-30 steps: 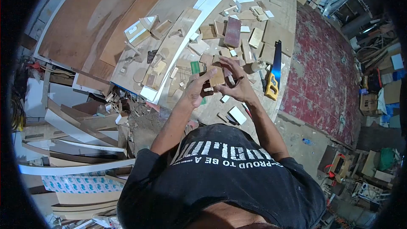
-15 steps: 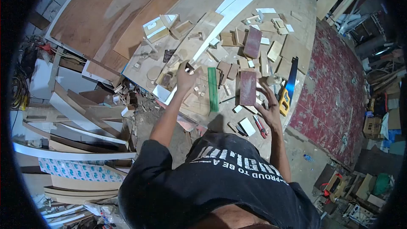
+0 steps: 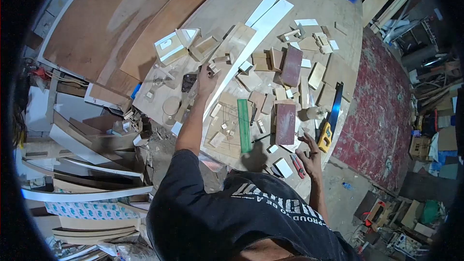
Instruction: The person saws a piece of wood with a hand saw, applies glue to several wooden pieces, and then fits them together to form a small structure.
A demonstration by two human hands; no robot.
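Observation:
My left hand (image 3: 207, 85) reaches forward over the left part of the workbench, its fingers closed around a small wooden piece (image 3: 212, 70). Just ahead of it lies another little wooden part (image 3: 223, 59), and a long white strip (image 3: 237, 69) runs past on the right. My right hand (image 3: 310, 156) hovers at the near right side with fingers apart and nothing in them. Close by are red-handled pliers (image 3: 298, 166), a handsaw with a yellow handle (image 3: 327, 135) and a dark red block (image 3: 285, 124). A green ruler (image 3: 244, 125) lies between the hands.
Many wood offcuts and a second dark red block (image 3: 292, 66) cover the workbench (image 3: 217, 7). A small wooden house-like model (image 3: 170, 47) stands at the left. Curved boards (image 3: 87, 195) are stacked on the left; red flooring (image 3: 374, 116) lies to the right.
My left hand has moved forward along the white strip. My right hand has drawn back from beside the near dark red block toward the pliers. The camera view has shifted slightly.

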